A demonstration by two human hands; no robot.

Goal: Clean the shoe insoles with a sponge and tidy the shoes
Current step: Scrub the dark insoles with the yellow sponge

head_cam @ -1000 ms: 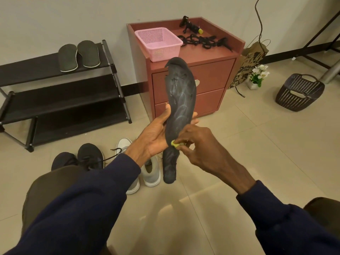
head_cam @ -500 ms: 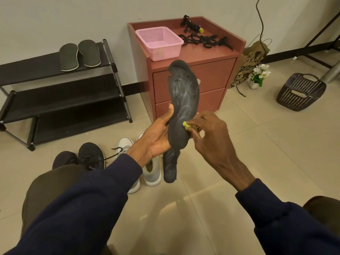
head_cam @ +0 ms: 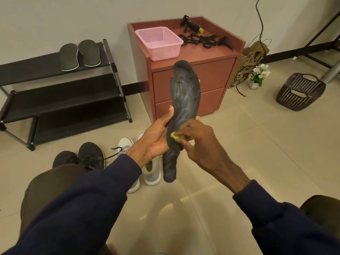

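A long black insole (head_cam: 185, 92) with pale smear marks stands upright in front of me. My left hand (head_cam: 156, 137) grips it from behind at its middle, thumb along its left edge. My right hand (head_cam: 198, 140) pinches a small yellow-green sponge (head_cam: 174, 135) and presses it on the insole's lower middle. Two grey insoles (head_cam: 80, 54) lie side by side on the top shelf of the black shoe rack (head_cam: 60, 100). On the floor below my hands stand a pair of white-grey sneakers (head_cam: 147, 168) and a pair of black sneakers (head_cam: 86, 156).
A red-brown drawer cabinet (head_cam: 193, 80) stands behind the insole, carrying a pink basket (head_cam: 159, 43) and black straps (head_cam: 202, 40). To the right are a paper bag (head_cam: 252, 61), a small white flower pot (head_cam: 258, 76) and a dark plastic basket (head_cam: 299, 92) on the tiled floor.
My right hand has slid the sponge down the insole from the upper middle to the lower middle. The left hand keeps holding the insole, which has tilted slightly.
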